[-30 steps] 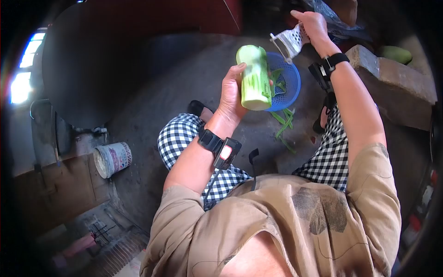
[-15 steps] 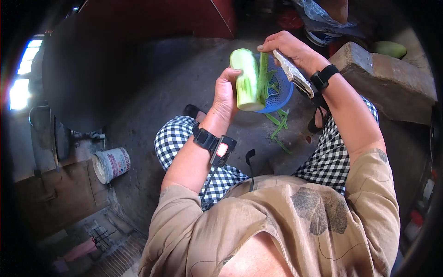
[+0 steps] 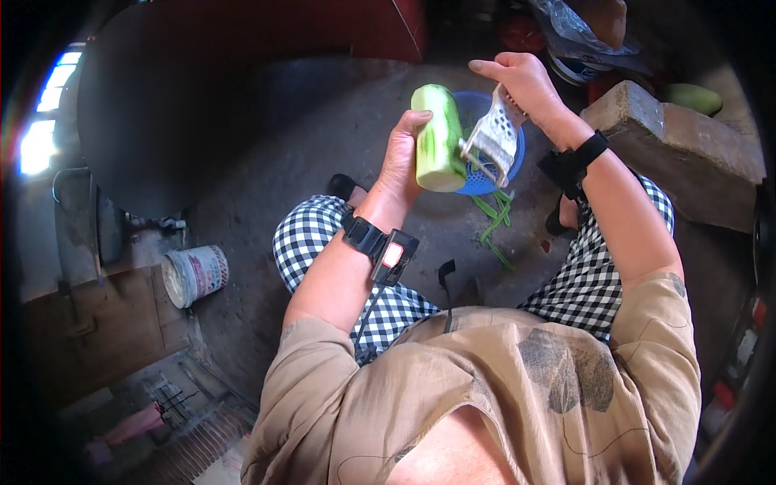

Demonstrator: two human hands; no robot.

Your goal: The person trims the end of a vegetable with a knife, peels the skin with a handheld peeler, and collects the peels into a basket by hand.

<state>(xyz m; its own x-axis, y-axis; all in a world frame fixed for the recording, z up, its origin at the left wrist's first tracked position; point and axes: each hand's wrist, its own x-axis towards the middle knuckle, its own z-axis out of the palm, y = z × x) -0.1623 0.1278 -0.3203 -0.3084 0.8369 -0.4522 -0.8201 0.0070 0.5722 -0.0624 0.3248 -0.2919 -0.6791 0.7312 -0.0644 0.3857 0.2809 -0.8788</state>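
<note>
My left hand (image 3: 401,153) is wrapped round a thick green gourd piece (image 3: 439,139), held upright with pale peeled patches and darker green strips. In my right hand (image 3: 524,85) is a metal peeler with holes (image 3: 495,137), its bladed end beside the gourd's right side near the lower part. Behind both lies a blue perforated basket (image 3: 518,153) on the floor, partly hidden by the gourd and the peeler. Green peel strips (image 3: 495,212) lie on the floor just below the basket.
A white bucket (image 3: 196,276) lies tilted at the left. Concrete blocks (image 3: 687,145) stand at the right with a green gourd (image 3: 693,98) behind them. Plastic bags (image 3: 582,32) are at the top right. My checkered knees flank the peel strips.
A long peel strip between the gourd and my right hand has gone from there. The peeler has turned, its bladed end now at the gourd's side. My left hand keeps its hold.
</note>
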